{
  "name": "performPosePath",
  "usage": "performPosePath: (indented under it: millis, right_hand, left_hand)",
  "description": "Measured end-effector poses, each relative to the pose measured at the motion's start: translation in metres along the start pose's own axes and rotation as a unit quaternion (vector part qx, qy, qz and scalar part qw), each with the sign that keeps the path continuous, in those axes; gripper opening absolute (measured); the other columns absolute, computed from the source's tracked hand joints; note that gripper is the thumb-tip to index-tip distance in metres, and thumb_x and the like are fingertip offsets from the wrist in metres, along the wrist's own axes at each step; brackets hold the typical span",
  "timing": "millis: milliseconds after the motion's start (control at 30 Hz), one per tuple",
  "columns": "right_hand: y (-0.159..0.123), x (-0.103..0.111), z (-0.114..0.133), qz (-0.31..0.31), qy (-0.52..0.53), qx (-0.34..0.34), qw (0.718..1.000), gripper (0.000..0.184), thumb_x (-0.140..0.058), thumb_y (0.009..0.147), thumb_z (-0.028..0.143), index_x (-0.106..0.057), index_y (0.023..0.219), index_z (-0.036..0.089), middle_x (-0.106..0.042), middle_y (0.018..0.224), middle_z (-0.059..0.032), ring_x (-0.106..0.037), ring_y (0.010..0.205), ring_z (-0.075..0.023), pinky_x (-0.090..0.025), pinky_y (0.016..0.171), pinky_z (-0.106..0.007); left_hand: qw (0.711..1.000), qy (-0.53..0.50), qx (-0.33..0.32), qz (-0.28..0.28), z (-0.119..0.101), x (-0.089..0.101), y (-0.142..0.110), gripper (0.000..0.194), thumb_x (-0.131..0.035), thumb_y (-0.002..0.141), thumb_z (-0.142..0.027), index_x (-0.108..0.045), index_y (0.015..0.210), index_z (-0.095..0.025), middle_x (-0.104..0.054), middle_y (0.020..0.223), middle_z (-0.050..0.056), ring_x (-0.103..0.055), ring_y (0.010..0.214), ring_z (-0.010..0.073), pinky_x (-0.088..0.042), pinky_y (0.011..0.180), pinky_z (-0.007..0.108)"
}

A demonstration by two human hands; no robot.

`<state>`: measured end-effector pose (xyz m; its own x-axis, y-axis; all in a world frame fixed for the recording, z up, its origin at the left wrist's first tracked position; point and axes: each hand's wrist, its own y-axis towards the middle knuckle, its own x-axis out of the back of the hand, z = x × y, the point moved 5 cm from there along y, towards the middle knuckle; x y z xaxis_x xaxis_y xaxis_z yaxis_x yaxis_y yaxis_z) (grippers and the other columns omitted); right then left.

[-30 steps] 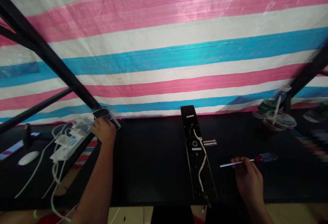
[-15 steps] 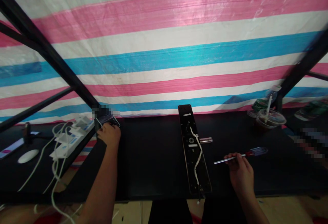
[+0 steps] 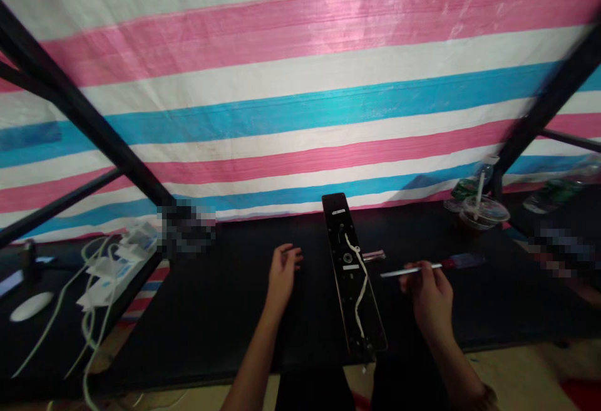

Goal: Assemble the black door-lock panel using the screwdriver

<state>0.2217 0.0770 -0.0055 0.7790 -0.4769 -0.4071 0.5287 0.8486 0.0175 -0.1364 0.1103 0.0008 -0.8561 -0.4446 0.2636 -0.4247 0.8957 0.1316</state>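
Note:
A long dark panel (image 3: 345, 286) lies lengthwise on the black table, with a white cable (image 3: 362, 282) running along it to its near end. My right hand (image 3: 432, 301) is closed on a screwdriver (image 3: 462, 261), gripping it along the shaft. Its tip points left toward the panel, and its clear handle with red near the shaft extends to the right. Left of the panel, my left hand (image 3: 283, 276) hovers over the table, fingers apart and slightly bent. No object shows in it. A small shiny pinkish strip (image 3: 374, 255) rests by the panel's right edge.
At the back right are a plastic cup with a straw (image 3: 483, 213) and clear bottles (image 3: 554, 193). White power strips with cables (image 3: 115, 273) and a white mouse (image 3: 32, 306) lie at the left. Dark frame bars (image 3: 89, 116) slant before the striped sheet (image 3: 300, 110).
My left hand has left the dark item at the back left and moved right, close to the panel. My right hand still holds the screwdriver, slightly shifted. The view has turned a little.

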Motion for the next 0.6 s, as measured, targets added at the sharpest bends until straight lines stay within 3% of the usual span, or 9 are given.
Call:
performPosePath:
  millis: [67, 167, 267, 367, 467, 600]
  right_hand:
    - [0.014, -0.032, 0.023, 0.048, -0.03, 0.069, 0.996, 0.035, -0.068, 0.087, 0.054, -0.059, 0.089, 0.021, -0.07, 0.077, -0.0003, -0.064, 0.053, -0.0145, -0.053, 0.049, -0.027]
    - [0.045, -0.086, 0.057, 0.124, -0.096, 0.179, 0.971, 0.032, -0.06, 0.093, 0.054, -0.058, 0.09, 0.022, -0.073, 0.084, -0.0036, -0.068, 0.059, -0.0174, -0.057, 0.058, -0.032]
    - [0.074, -0.136, 0.076, 0.196, -0.161, 0.259, 0.932, 0.035, -0.053, 0.096, 0.055, -0.06, 0.089, 0.022, -0.071, 0.081, -0.0045, -0.069, 0.063, -0.0183, -0.058, 0.064, -0.033]
    - [0.094, -0.174, 0.076, 0.249, -0.195, 0.297, 0.901, 0.035, -0.048, 0.098, 0.055, -0.058, 0.09, 0.022, -0.07, 0.078, -0.0033, -0.069, 0.063, -0.0178, -0.057, 0.065, -0.032]
    - [0.106, -0.197, 0.066, 0.286, -0.216, 0.312, 0.88, 0.036, -0.044, 0.099, 0.055, -0.055, 0.088, 0.023, -0.069, 0.076, -0.0031, -0.067, 0.062, -0.017, -0.056, 0.065, -0.031]
    - [0.115, -0.21, 0.053, 0.302, -0.248, 0.323, 0.862, 0.037, -0.042, 0.099, 0.055, -0.056, 0.088, 0.023, -0.068, 0.078, -0.0042, -0.068, 0.065, -0.0178, -0.056, 0.067, -0.031]
  left_hand:
    - [0.989, -0.117, 0.043, 0.075, 0.0, -0.042, -0.035, 0.048, -0.057, 0.09, -0.056, -0.056, 0.12, -0.019, -0.073, 0.115, 0.017, -0.076, 0.091, 0.0258, -0.06, 0.074, 0.039]
    - [0.966, -0.204, 0.098, 0.121, -0.007, -0.075, -0.072, 0.06, -0.061, 0.087, -0.06, -0.052, 0.131, -0.02, -0.071, 0.123, 0.016, -0.073, 0.098, 0.0259, -0.058, 0.085, 0.041]
    - [0.97, -0.179, 0.086, 0.141, -0.014, -0.085, -0.087, 0.062, -0.058, 0.09, -0.059, -0.051, 0.137, -0.019, -0.073, 0.116, 0.013, -0.071, 0.102, 0.0254, -0.056, 0.091, 0.04]
    - [0.977, -0.139, 0.055, 0.155, -0.015, -0.087, -0.092, 0.066, -0.055, 0.092, -0.057, -0.043, 0.145, -0.019, -0.073, 0.111, 0.011, -0.071, 0.098, 0.0242, -0.055, 0.09, 0.039]
    - [0.983, -0.089, 0.03, 0.157, -0.012, -0.087, -0.095, 0.067, -0.049, 0.096, -0.055, -0.038, 0.151, -0.018, -0.073, 0.107, 0.009, -0.071, 0.095, 0.0233, -0.054, 0.09, 0.039]
    - [0.983, -0.07, 0.018, 0.166, -0.011, -0.088, -0.096, 0.066, -0.046, 0.098, -0.053, -0.036, 0.153, -0.018, -0.071, 0.118, 0.012, -0.069, 0.107, 0.0241, -0.053, 0.093, 0.038]
